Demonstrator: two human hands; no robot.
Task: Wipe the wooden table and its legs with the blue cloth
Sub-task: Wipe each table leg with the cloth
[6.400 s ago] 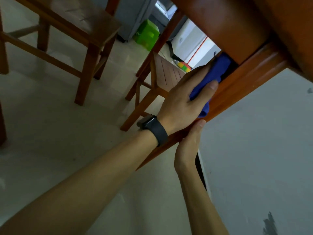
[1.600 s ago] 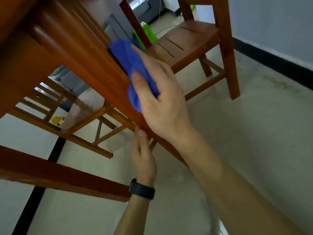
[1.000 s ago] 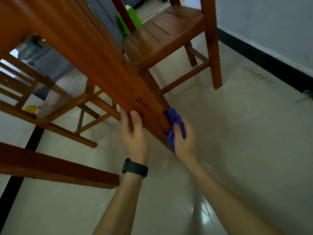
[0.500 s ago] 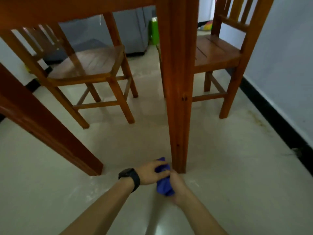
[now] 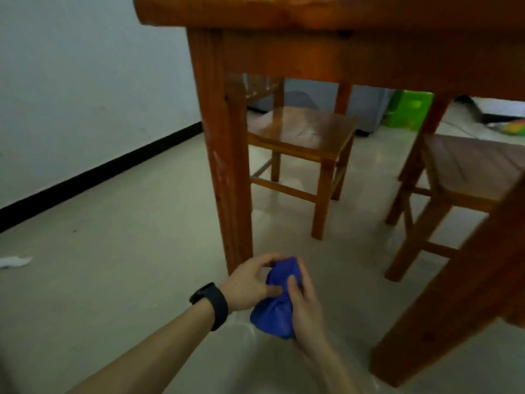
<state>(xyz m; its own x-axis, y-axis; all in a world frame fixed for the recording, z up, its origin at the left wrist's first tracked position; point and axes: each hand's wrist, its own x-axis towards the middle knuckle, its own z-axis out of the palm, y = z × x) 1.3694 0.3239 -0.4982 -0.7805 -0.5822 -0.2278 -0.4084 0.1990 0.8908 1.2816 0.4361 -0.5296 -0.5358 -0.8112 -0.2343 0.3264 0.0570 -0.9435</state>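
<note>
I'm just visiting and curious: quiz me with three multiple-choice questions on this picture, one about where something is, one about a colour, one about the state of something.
1. Where is the cloth?
A. draped over a chair seat
B. near the foot of the table leg, held in both hands
C. lying on the tabletop

2. What colour is the box beyond the table?
A. green
B. red
C. white

3. What state is the cloth in?
A. spread flat
B. folded into a neat square
C. bunched up

Answers:
1. B: the blue cloth sits between the left hand and the right hand, close to the foot of the table leg.
2. A: the box seen under the table's rail is bright green.
3. C: the cloth bulges in a crumpled wad with the fingers pressed into it.
</note>
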